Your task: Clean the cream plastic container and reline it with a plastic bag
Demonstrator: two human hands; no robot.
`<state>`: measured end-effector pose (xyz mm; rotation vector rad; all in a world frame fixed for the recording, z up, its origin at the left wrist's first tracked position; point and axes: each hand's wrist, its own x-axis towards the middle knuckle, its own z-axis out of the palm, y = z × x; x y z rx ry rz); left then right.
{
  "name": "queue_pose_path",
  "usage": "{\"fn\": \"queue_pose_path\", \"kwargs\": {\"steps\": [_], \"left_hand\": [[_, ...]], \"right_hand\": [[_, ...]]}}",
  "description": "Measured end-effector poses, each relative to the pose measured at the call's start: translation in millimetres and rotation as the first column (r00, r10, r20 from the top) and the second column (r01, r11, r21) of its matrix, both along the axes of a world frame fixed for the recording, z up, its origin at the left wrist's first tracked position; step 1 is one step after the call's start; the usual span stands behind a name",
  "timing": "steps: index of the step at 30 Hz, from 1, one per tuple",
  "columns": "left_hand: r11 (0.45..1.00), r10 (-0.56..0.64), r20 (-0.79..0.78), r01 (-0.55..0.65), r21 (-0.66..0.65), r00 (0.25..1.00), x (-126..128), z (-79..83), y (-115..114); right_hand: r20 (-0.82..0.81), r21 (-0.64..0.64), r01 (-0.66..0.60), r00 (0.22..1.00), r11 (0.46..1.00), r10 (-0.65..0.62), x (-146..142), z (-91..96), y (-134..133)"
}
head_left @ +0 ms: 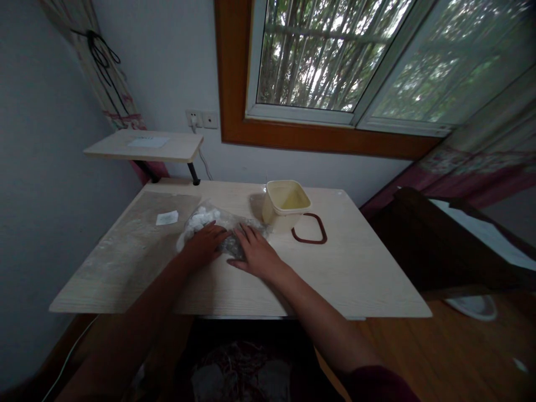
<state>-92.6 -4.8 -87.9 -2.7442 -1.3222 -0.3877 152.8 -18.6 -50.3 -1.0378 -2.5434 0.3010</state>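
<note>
A clear plastic bag (201, 219) with white lumps inside lies on the pale wooden table (355, 273), left of centre. My left hand (205, 241) rests on the bag's near side, fingers curled over the plastic. My right hand (255, 251) lies flat on the bag's right end, fingers stretched out and pressing down. Just right of the bag stands an open cream tub (285, 204), and a dark red ring-shaped seal (310, 230) lies flat beside it.
A small white packet (167, 218) lies on a plastic sheet (134, 240) covering the table's left part. A raised shelf (144, 145) stands at the back left. A dark bed frame (452, 245) is to the right, below the window.
</note>
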Motion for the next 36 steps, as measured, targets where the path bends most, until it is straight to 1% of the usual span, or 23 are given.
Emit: {"fn": "queue_pose_path", "kwargs": {"steps": [2, 4, 9, 12, 14, 17, 19, 21, 24, 27, 29, 31, 34, 36], "left_hand": [[1.0, -0.006, -0.005, 0.006, 0.003, 1.0, -3.4, 0.8, 2.1], [1.0, -0.002, -0.002, 0.002, -0.001, 1.0, -9.7, 1.1, 3.6], [0.996, 0.072, -0.017, -0.073, -0.052, 0.997, -29.8, 2.2, 7.5], [0.993, 0.097, -0.041, -0.1, -0.067, 0.994, -33.7, 8.9, 9.2], [0.992, 0.114, -0.067, -0.117, -0.048, 0.991, -30.2, 17.6, 9.1], [0.99, 0.142, -0.114, -0.143, 0.001, 0.983, -17.7, 33.4, 8.7], [0.994, 0.107, -0.153, -0.103, 0.033, 0.982, -6.7, 41.5, 10.5], [0.999, 0.038, -0.207, -0.03, 0.045, 0.978, 4.4, 44.5, 15.5], [0.999, -0.036, -0.281, 0.04, 0.007, 0.959, 18.1, 40.2, 28.7], [0.999, -0.032, -0.286, 0.04, 0.023, 0.958, 24.9, 32.5, 44.4], [0.997, -0.022, -0.284, 0.041, 0.062, 0.958, 24.6, 27.6, 52.8], [0.994, -0.018, -0.29, 0.048, 0.096, 0.957, 21.2, 22.2, 58.1], [0.988, -0.022, -0.285, 0.065, 0.141, 0.958, 14.8, 13.6, 59.9], [0.983, -0.026, -0.273, 0.074, 0.168, 0.962, 12.7, 10.0, 58.1]], "right_hand": [[0.083, -0.002, 0.054, 0.995, 0.999, -0.054, -3.6, -11.5, 8.2], [0.148, 0.003, 0.067, 0.987, 0.998, -0.066, -2.8, -18.2, 14.2], [0.257, 0.046, 0.134, 0.956, 0.99, -0.142, 8.9, -21.4, 17.1], [0.275, 0.042, 0.116, 0.954, 0.992, -0.123, 17.4, -25.2, 16.5], [0.269, 0.047, 0.098, 0.957, 0.994, -0.107, 21.8, -29.0, 16.3], [0.25, 0.071, 0.076, 0.964, 0.995, -0.092, 25.0, -34.7, 15.4], [0.231, 0.095, 0.046, 0.971, 0.994, -0.067, 25.4, -37.9, 14.1], [0.208, 0.121, 0.004, 0.978, 0.993, -0.03, 25.6, -40.1, 12.8], [0.139, 0.151, -0.056, 0.99, 0.987, 0.035, 28.8, -40.5, 11.9], [0.015, 0.158, -0.088, 0.996, 0.984, 0.086, 36.7, -37.5, 12.8], [-0.055, 0.142, -0.072, 0.995, 0.987, 0.081, 43.5, -34.9, 14.3], [-0.086, 0.117, -0.041, 0.995, 0.992, 0.052, 50.0, -32.4, 15.5], [-0.085, 0.095, 0.0, 0.996, 0.995, 0.008, 55.4, -26.4, 14.5], [-0.095, 0.093, 0.012, 0.995, 0.996, -0.003, 54.1, -17.1, 10.2]]}}
